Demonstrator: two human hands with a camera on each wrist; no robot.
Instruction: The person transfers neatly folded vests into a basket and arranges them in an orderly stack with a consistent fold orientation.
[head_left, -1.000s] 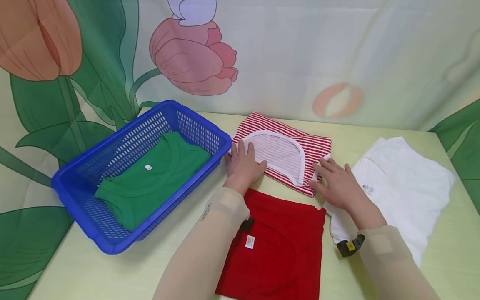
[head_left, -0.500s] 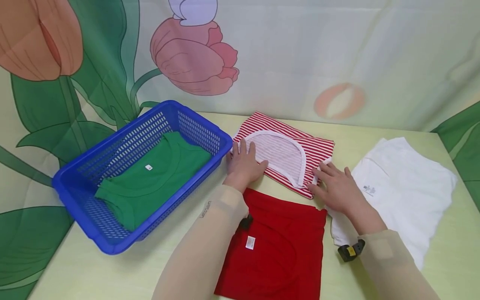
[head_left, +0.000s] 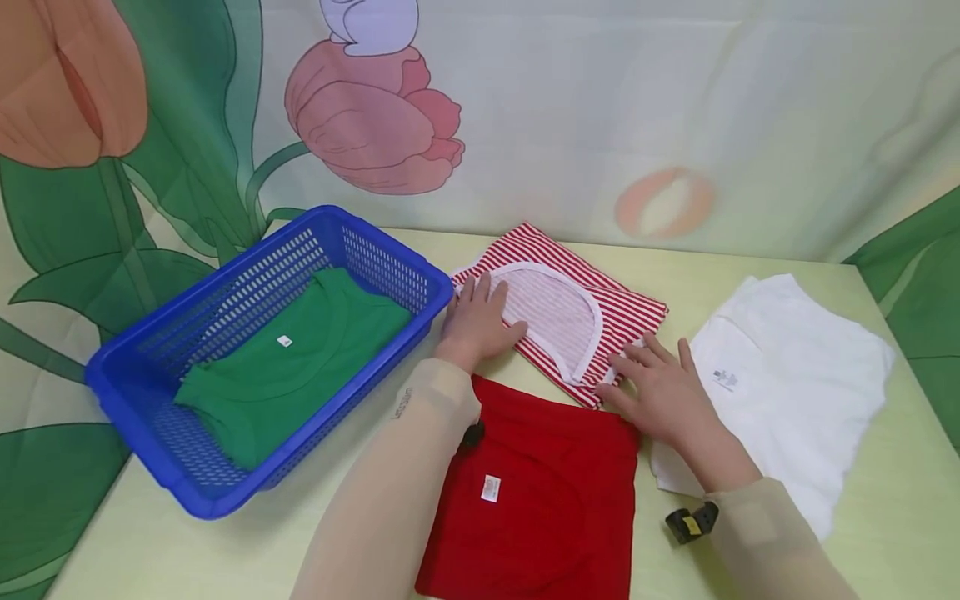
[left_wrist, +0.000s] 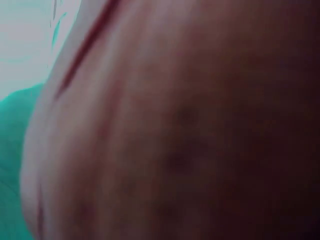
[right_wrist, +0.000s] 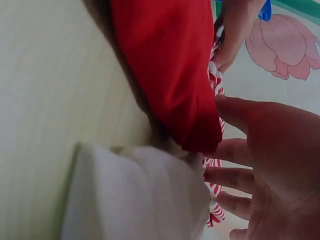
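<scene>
Turned slightly since earlier: striped shirt (head_left: 558, 308), between our left hand (head_left: 480, 328) and right hand (head_left: 663, 392), fingers loosely extended at its edges. Risks we list: uneven pulling, skewing its folds; basket (head_left: 356, 392) beside left hand, snagging cloth.

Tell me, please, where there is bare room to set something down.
Bare table shows between the blue basket and left sleeve, and at the back between the striped shirt and white garment. It is crowded around the left hand, beside the basket, and around the right hand, near the red garment.
</scene>
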